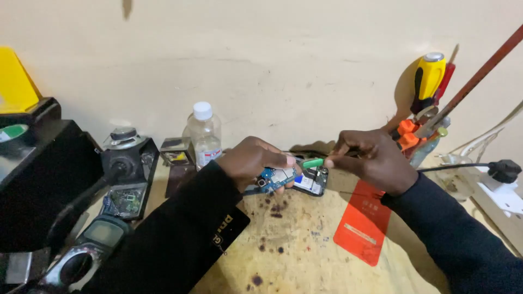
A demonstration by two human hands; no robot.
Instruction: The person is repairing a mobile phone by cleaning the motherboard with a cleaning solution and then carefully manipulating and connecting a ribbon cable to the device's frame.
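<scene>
Left hand (251, 160): closed around a blue circuit board (276, 177), held just above the tabletop (305, 245) near the frame's centre. Right hand (370, 158): fingers pinched on a green tool (311, 163), its tip reaching toward the board from 3 o'clock. Phone (312, 184): open, dark frame, lying under and just beside the board at its 4 o'clock; whether board and phone touched could not be told. Both sleeves: dark.

Red flat case (364, 226): lay on the tabletop at 5 o'clock from the right hand. Clear bottle (203, 132) with white cap: stood at 10 o'clock from the left hand, against the wall. Small green board (126, 199): lay at 9 o'clock, below a black device (124, 155). Meter (90, 250): at 7 o'clock, near the frame's edge. Yellow-handled screwdriver (429, 79): upright among other tools at 1 o'clock from the right hand. Black plug (504, 170): sat in a white socket strip at 3 o'clock.
</scene>
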